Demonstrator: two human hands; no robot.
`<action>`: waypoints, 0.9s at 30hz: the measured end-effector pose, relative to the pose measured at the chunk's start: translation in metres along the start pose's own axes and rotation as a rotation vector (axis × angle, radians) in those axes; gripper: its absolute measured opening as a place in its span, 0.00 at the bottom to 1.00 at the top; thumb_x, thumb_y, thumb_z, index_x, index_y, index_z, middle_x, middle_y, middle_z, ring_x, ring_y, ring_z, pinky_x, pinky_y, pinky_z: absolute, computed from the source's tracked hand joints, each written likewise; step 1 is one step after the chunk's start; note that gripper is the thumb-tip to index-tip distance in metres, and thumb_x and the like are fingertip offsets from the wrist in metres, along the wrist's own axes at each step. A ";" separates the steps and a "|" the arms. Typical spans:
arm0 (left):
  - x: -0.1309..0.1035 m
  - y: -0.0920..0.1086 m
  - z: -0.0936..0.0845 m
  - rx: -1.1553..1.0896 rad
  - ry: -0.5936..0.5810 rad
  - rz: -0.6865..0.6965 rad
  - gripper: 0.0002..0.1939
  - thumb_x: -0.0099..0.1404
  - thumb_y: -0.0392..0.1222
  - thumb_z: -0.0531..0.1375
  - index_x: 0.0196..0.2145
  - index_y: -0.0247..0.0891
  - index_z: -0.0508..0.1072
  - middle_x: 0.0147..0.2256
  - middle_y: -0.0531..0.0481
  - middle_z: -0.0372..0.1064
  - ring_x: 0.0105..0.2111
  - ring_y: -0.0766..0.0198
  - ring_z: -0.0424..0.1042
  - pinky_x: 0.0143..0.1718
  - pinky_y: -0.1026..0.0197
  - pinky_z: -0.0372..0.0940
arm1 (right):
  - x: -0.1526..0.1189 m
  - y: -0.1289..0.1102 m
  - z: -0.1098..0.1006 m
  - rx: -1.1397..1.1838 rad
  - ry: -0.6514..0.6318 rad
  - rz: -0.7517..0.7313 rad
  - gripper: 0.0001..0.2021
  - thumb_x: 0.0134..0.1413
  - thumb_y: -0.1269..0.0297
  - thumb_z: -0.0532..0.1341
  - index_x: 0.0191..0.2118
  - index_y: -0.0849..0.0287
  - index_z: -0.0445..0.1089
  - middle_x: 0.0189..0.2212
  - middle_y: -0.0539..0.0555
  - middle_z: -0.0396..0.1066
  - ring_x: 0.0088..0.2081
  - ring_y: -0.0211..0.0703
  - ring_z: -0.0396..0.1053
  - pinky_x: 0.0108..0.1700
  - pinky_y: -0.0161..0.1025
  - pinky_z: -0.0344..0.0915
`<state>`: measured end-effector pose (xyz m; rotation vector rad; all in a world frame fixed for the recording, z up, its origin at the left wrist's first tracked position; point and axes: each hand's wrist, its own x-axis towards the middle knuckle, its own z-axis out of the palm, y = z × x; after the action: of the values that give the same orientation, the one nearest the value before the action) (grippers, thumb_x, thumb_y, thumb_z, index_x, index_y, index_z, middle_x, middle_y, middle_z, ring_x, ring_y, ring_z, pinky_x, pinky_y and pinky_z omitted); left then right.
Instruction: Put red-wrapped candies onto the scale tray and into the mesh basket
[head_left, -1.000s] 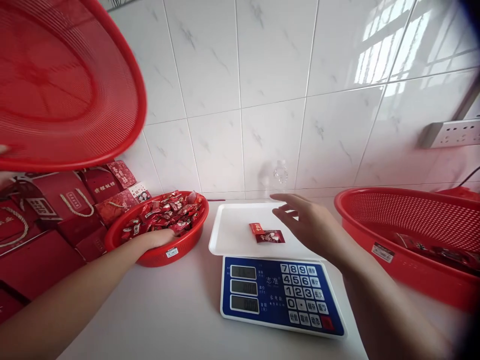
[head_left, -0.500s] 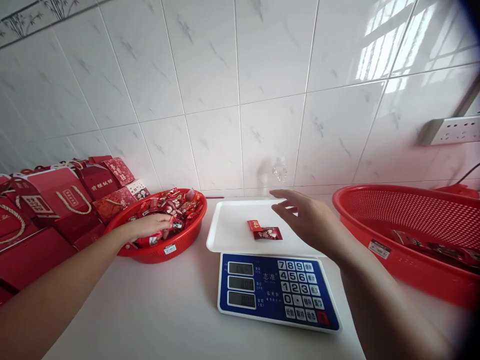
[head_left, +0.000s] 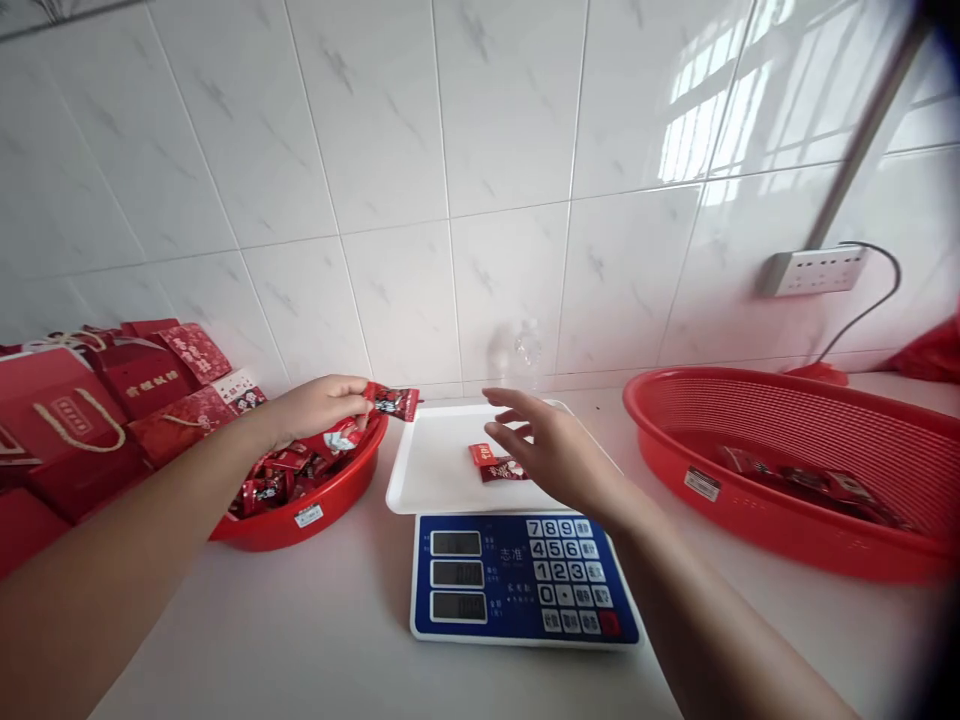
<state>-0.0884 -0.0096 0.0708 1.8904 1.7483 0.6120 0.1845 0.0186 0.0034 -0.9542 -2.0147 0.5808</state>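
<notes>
My left hand (head_left: 330, 408) pinches a red candy packet (head_left: 395, 402) above the right rim of the left red basket (head_left: 300, 528), which is full of red wrapped candies. The packet's end reaches the left edge of the scale's white tray (head_left: 427, 450). Two red packets lie on that tray, a small one (head_left: 480, 455) touching a darker one (head_left: 501, 469). Over the tray's right side hovers my right hand (head_left: 544, 440), fingers apart and holding nothing. In front is the blue scale panel (head_left: 517, 580), with keys and three displays.
A larger red basket (head_left: 675, 480) with several packets (head_left: 817, 485) stands at the right. Red gift bags and boxes (head_left: 82, 410) crowd the far left. Behind the tray stands a clear bottle (head_left: 528, 350). A power strip (head_left: 817, 272) is on the tiled wall.
My left hand has lifted out of the left basket with a packet and moved right towards the tray. The view has shifted right. My right hand stays over the tray, fingers still apart.
</notes>
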 end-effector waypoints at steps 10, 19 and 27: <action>0.055 0.052 0.091 -0.145 -0.065 0.178 0.06 0.57 0.40 0.52 0.25 0.38 0.64 0.24 0.53 0.65 0.21 0.69 0.62 0.22 0.65 0.56 | 0.017 0.034 0.002 0.434 0.010 0.178 0.16 0.52 0.65 0.57 0.48 0.59 0.64 0.34 0.54 0.72 0.31 0.38 0.71 0.36 0.40 0.68; 0.074 0.026 0.122 -0.080 0.062 0.124 0.10 0.58 0.37 0.47 0.36 0.40 0.65 0.30 0.51 0.68 0.23 0.67 0.65 0.23 0.64 0.60 | 0.023 0.071 0.003 -0.345 -0.009 0.263 0.14 0.52 0.66 0.55 0.44 0.59 0.69 0.38 0.58 0.74 0.38 0.46 0.69 0.37 0.38 0.61; 0.064 0.014 0.110 0.077 -0.032 0.208 0.15 0.57 0.40 0.54 0.44 0.42 0.68 0.49 0.49 0.68 0.48 0.60 0.67 0.49 0.58 0.60 | 0.016 0.060 -0.005 -0.435 -0.123 0.255 0.16 0.55 0.59 0.55 0.47 0.58 0.71 0.45 0.61 0.70 0.44 0.50 0.67 0.41 0.43 0.62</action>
<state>-0.0042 0.0478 -0.0064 2.1416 1.5876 0.5933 0.2071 0.0681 -0.0268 -1.4816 -2.1926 0.3431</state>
